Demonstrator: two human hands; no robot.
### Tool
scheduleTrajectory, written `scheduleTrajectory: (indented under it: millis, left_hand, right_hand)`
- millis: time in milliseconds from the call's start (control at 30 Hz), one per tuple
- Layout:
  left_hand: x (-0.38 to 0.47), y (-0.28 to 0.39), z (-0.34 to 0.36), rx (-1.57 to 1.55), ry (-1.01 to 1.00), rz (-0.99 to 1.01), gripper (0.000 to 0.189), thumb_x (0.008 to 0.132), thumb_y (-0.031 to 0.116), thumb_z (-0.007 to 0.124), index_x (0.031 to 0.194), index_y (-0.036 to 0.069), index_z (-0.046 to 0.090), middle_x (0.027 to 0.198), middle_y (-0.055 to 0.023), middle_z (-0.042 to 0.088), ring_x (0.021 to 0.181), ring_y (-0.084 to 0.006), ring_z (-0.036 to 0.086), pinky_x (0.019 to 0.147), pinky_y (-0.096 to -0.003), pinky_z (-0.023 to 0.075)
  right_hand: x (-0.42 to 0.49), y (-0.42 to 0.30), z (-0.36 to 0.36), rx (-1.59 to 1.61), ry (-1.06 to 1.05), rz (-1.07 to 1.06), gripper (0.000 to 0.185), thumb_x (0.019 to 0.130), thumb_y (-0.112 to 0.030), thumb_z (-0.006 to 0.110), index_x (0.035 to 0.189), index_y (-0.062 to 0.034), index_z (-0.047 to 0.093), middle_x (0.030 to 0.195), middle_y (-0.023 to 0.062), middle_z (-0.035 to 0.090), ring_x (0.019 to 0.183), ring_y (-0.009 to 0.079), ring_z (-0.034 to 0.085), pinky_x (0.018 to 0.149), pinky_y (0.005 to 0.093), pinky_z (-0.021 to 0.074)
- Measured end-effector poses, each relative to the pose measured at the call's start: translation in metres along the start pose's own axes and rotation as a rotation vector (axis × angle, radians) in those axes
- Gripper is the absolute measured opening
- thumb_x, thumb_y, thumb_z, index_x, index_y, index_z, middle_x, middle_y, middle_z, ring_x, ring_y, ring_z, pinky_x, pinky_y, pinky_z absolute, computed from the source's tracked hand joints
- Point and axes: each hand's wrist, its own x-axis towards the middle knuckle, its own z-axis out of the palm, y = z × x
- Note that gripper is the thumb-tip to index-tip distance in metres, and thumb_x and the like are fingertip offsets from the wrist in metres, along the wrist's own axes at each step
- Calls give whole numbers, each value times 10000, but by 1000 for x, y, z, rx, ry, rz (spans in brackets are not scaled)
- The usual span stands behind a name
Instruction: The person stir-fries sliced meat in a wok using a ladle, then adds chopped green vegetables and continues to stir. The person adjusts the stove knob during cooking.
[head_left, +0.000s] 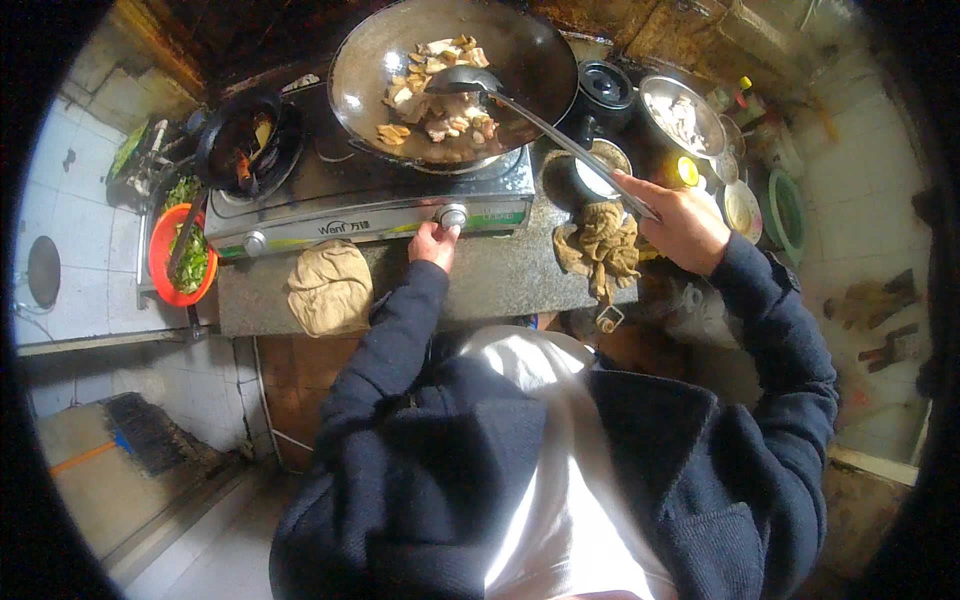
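Note:
A large wok (525, 56) with sliced meat pieces (450, 120) sits on the right burner of a two-burner gas stove (360, 217). My right hand (679, 221) is closed around the handle of a metal cooking ladle (555, 131); its dark bowl rests over the meat. My left hand (433, 244) has its fingers on the stove's right control knob (451, 216). The left knob (255, 242) is untouched. Whether a flame burns beneath the wok is hidden.
A smaller dark pan (217, 142) stands on the left burner. Left of the stove is an orange basin (161, 259) with green leaves. Folded cloth (330, 285) and crumpled cloth (600, 240) lie on the counter. A metal bowl (720, 142) of pale slices and a lidded pot (604, 86) stand right.

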Motion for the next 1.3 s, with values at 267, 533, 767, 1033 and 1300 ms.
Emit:
scheduleTrajectory:
  millis: [267,533,767,1033,1300]
  left_hand:
    - [1,-3,8,-55,45,-22,421,782,368,768,985,20,647,914,-145,705,885,-319,667,809,-418,510]
    - [0,3,3,-2,39,-15,370,771,368,756,914,45,648,912,-164,705,898,-354,665,806,-426,508]
    - [8,-10,9,13,12,4,402,756,396,748,906,38,642,904,-167,704,894,-353,668,803,-419,508]
    - [3,3,6,62,52,-11,406,760,391,743,910,29,638,891,-168,703,892,-353,670,802,-427,507]
    - [9,-4,3,45,-44,14,489,773,420,742,1003,2,635,909,-167,700,866,-304,672,802,-396,513]
  right_hand:
    - [-18,2,-13,14,-76,22,657,776,14,512,1424,-91,484,1059,231,645,887,324,655,821,380,502]
    - [-41,-5,-19,-2,-71,-47,664,778,20,514,1430,-94,476,1016,230,641,889,351,655,812,393,502]
    - [-55,-16,-16,302,-69,39,643,810,-14,546,1444,-81,460,805,183,619,699,221,614,697,346,499]
    - [-18,-31,-6,400,-149,171,665,829,-7,551,1475,-99,423,790,91,637,656,139,563,611,289,473]
    - [3,-28,-9,902,-290,204,625,905,-2,494,1509,-93,359,801,58,641,519,45,444,460,199,391]
